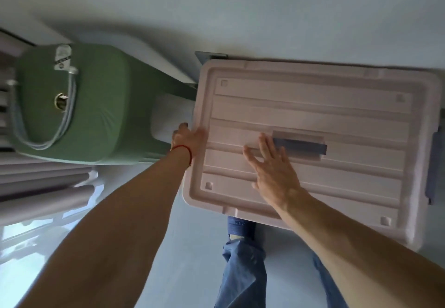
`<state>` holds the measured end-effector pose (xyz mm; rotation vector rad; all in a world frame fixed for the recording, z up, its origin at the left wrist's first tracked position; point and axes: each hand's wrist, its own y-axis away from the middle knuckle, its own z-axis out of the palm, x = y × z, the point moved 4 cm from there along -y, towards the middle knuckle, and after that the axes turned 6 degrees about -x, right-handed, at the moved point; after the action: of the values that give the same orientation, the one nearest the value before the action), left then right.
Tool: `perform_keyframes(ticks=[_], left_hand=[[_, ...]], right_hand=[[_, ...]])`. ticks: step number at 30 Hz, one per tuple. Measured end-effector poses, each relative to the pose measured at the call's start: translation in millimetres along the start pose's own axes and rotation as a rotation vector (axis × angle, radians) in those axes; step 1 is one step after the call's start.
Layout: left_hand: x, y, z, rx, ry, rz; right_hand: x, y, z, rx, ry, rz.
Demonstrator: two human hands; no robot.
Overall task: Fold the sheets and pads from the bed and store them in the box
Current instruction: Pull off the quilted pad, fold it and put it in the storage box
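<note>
Head view: our right hand (274, 173) lies flat, fingers spread, on the ribbed plastic box lid (337, 115); our left hand (189, 137) grips its rounded edge.

Left hand (189, 139) seemingly curled; right hand (272, 173) flat, fingers (263, 145) spread.

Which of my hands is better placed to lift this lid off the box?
Probably the left hand: its fingers already curl over the lid's left edge, ready to pull up. The right hand lies flat on the lid's ribbed top, beside the blue handle, gripping nothing.
</note>
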<state>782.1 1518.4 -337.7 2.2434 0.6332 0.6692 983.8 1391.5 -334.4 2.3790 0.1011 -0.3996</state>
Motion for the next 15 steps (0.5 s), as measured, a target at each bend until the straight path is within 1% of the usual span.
perform_keyframes(ticks=[2,3,5,6,7,10,12,13,15], left_hand=[[-13,-16,-3,-0.166,0.166,-0.072],[-15,-19,-1,-0.225,0.226,-0.078],[-17,-26,-1,-0.3,0.315,-0.075],[-18,-27,0,-0.291,0.324,-0.067],[-17,-27,-1,-0.237,0.299,-0.048],[-13,-22,-3,-0.008,0.146,0.024],[-5,-7,0,0.109,0.095,0.054],[-1,-1,1,0.141,0.067,0.04],[6,6,5,0.155,-0.012,0.016]], right_hand=[[-2,-4,-6,-0.073,0.022,-0.004],[-2,-4,-9,-0.109,0.025,-0.008],[-3,-3,-11,-0.164,0.027,-0.018],[-2,-1,-11,-0.174,0.025,-0.017],[-1,0,-12,-0.172,0.031,-0.017],[-2,3,-12,-0.178,0.039,-0.009],[-5,3,-13,-0.18,0.035,-0.004],[-6,2,-14,-0.192,0.035,0.0],[-7,2,-16,-0.214,0.04,0.008]])
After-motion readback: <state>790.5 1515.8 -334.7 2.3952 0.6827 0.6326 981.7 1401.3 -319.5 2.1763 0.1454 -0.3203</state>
